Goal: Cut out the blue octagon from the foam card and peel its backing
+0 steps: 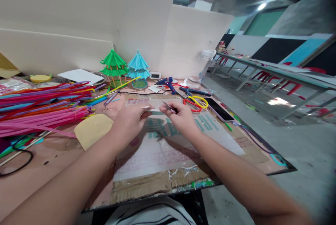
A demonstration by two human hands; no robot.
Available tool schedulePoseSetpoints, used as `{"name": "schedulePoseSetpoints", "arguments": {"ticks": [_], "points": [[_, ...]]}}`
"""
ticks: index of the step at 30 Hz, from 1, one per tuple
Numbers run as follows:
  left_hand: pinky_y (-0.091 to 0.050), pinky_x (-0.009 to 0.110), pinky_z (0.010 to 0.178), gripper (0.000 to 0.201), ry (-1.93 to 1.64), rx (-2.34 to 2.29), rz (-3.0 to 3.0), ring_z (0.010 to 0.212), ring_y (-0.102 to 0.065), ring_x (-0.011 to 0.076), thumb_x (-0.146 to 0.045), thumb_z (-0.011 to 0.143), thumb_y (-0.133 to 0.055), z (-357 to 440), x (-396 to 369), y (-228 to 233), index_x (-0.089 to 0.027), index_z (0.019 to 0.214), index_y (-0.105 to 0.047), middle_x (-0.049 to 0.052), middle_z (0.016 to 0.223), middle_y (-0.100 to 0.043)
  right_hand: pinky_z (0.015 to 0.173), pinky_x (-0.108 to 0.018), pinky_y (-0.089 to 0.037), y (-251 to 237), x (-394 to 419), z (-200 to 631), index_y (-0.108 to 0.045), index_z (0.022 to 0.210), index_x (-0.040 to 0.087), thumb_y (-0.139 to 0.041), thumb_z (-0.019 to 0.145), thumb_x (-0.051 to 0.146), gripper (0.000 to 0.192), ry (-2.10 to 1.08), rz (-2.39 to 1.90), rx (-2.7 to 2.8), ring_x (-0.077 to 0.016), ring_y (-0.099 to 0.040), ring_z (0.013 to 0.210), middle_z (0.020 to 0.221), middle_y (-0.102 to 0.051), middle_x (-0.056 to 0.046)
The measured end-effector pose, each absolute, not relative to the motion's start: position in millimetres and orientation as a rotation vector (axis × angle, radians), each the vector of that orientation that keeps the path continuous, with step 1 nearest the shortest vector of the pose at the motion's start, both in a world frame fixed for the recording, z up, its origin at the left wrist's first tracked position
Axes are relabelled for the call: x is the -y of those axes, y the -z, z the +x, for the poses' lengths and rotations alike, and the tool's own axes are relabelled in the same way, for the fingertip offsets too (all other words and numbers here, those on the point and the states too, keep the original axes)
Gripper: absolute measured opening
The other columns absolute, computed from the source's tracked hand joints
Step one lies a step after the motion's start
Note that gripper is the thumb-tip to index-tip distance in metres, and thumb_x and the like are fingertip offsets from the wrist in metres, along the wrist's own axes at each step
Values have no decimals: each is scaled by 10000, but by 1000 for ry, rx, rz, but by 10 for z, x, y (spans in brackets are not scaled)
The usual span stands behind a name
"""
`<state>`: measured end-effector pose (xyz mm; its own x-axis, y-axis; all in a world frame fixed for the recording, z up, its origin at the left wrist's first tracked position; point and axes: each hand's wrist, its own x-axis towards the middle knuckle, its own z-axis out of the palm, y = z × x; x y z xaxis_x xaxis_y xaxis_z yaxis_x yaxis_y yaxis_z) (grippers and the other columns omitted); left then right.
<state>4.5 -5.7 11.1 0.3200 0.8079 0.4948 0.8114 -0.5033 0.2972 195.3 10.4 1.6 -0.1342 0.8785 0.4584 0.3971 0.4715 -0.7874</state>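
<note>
My left hand (131, 118) is closed in a pinch on a thin white strip (146, 107) above the middle of the work mat. Close by on the right, my right hand (181, 116) grips a small pointed metal tool (168, 106), its tip facing the left fingers. My fingers hide most of the tool, so its exact kind is unclear. Beneath both hands lies a whitish printed sheet (168, 151) with green lettering, on top of cardboard (141, 188). White scraps (186, 171) are scattered along its near edge.
Bundled pipe cleaners (44, 109) fill the left side, beside a yellow paper piece (93, 130). Behind stand a green model (113, 65) and a blue model (138, 69). A glue gun (169, 83), scissors (195, 102), a phone (219, 109) and a clear bottle (204, 65) sit right.
</note>
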Motion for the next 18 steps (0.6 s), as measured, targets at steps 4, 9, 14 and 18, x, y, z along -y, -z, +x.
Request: {"name": "schedulePoseSetpoints", "arguments": {"ticks": [4,9,14,18], "points": [[-504,316,780,283,882,1605,-2515,938,-692,246,-200,899,-502,13,28,-84,-233,1080,-718,59,1017,-758,546,-230,-359,-97,-106,2012,-618,780,186,-581,837,332,162,-604,-1064,1673,-106,-442,583,646,-525,25],[-502,342,795,292,843,1562,-2504,963,-684,259,-191,899,-482,10,14,-64,-235,1073,-714,61,1057,-749,568,-246,-382,-33,-150,2017,-672,908,198,-622,799,330,179,-578,-1103,1759,-123,-468,592,671,-566,17],[-488,356,838,383,811,1433,-2658,997,-669,246,-95,861,-440,54,9,-38,-247,1106,-692,49,1096,-736,597,-253,-414,67,-145,1928,-668,829,195,-625,787,341,158,-629,-1070,1803,-139,-526,629,690,-611,6],[-476,380,842,363,701,1514,-2510,1009,-653,286,-104,856,-461,-73,-54,-76,-229,1111,-686,94,1075,-728,542,-246,-361,4,-317,2130,-608,781,199,-532,854,414,239,-442,-1165,1785,-134,-469,581,643,-538,18]]}}
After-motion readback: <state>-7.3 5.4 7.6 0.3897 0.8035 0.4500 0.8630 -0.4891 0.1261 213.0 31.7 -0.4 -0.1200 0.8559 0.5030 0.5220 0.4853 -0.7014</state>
